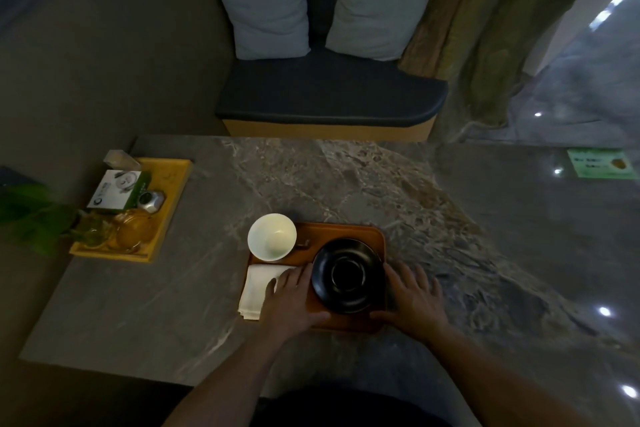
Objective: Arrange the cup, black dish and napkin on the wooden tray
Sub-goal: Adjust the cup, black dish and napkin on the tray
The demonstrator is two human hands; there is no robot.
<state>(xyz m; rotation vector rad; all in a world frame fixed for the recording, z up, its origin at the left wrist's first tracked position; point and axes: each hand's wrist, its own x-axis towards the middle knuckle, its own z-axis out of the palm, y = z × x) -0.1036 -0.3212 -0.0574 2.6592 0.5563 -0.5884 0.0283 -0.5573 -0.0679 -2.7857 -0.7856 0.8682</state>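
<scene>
A brown wooden tray (346,230) lies on the grey marble table near its front edge. A white cup (272,236) stands at the tray's back left corner. A round black dish (348,276) fills the tray's right half. A folded white napkin (258,288) lies at the front left, overhanging the tray's left edge. My left hand (294,298) rests flat with fingers spread, partly on the napkin, thumb at the tray's front edge. My right hand (412,298) lies spread against the tray's right side, thumb at its front edge. Neither hand holds the dish.
A yellow tray (173,191) at the table's left edge holds a white-green box (116,189), a small metal item and glass pieces. Green leaves (31,215) lie beside it. A green card (601,163) sits far right. A cushioned bench (329,97) stands behind the table.
</scene>
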